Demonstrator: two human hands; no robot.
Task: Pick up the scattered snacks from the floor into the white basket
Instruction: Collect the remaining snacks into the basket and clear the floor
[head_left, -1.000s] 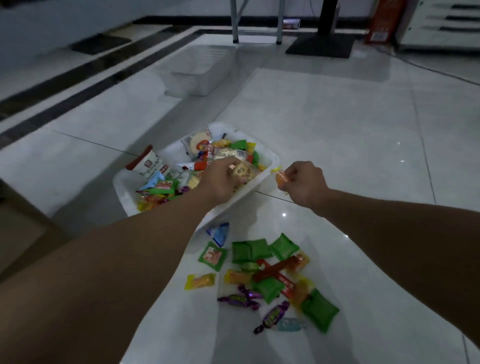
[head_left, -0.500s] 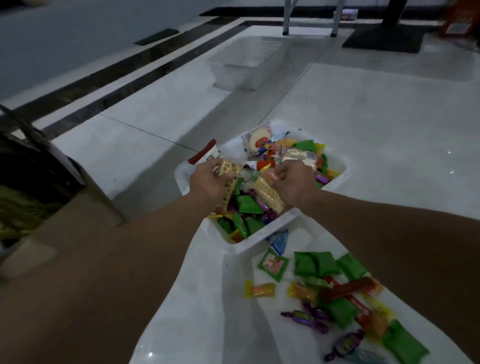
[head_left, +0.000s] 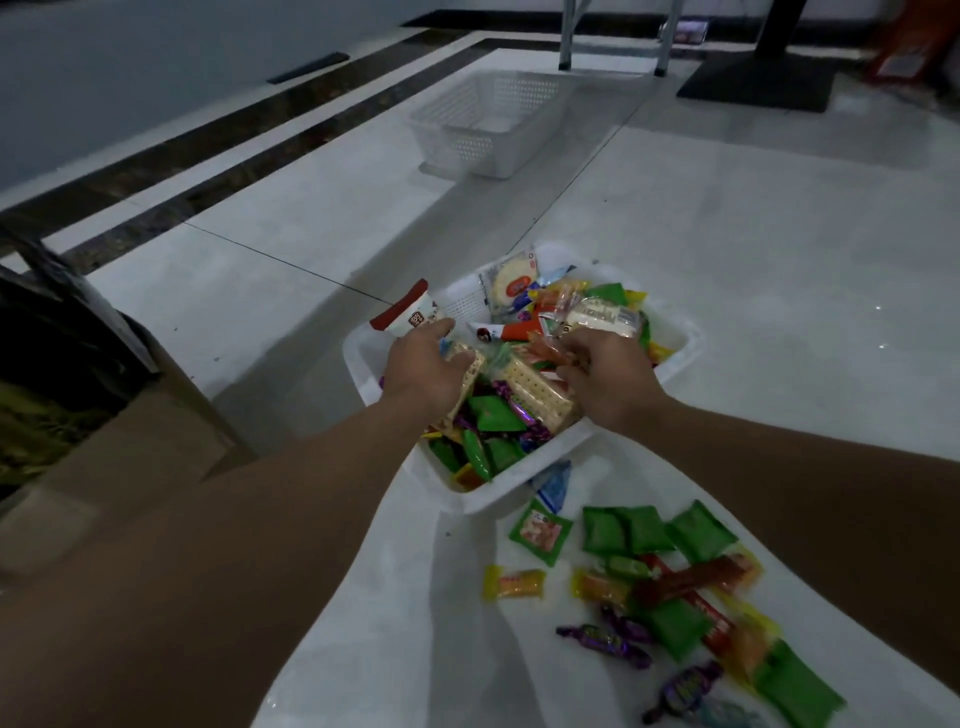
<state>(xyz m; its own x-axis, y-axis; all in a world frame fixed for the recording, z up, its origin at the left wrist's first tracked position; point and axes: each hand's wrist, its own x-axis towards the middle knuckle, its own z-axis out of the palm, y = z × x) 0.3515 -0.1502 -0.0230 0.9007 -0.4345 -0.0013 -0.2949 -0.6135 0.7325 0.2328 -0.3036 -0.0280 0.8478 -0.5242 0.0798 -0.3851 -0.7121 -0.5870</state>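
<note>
**Head view, looking down at a pale tiled floor (head_left: 727, 291).** The white basket (head_left: 501, 498) sits at the centre of the frame, heaped with wrapped snacks. A round biscuit pack (head_left: 511, 283) lies at its far end, a red-and-white packet (head_left: 410, 317) leans over its left rim, and green pouches and purple sweets fill its near corner. Two bare forearms enter from the bottom edge, and both hands are over the basket's contents. The left hand (head_left: 423, 371) lies palm down, fingers loosely extended over a cracker packet (head_left: 467, 364); whether it grips that packet cannot be told. The right hand (head_left: 610, 382) has its fingers curled, the fingertips pinching an orange wrapper (head_left: 545, 355) just above a longer cracker sleeve (head_left: 535, 389). Snacks not yet gathered lie on the floor at lower right of the frame. They include a blue packet (head_left: 553, 483) against the basket's near wall, a green sachet (head_left: 540, 532), a cluster of green pillow pouches (head_left: 644, 530), a yellow-orange candy (head_left: 514, 583), a red stick pack (head_left: 696, 579) and purple twist-wrapped sweets (head_left: 602, 639). One more green pouch (head_left: 800, 686) lies near the bottom right corner. A second latticed basket (head_left: 493, 124) stands at upper centre, well apart from the first. A cardboard box (head_left: 130, 441) fills the left edge, and a black stand base (head_left: 753, 78) sits at upper right.
</note>
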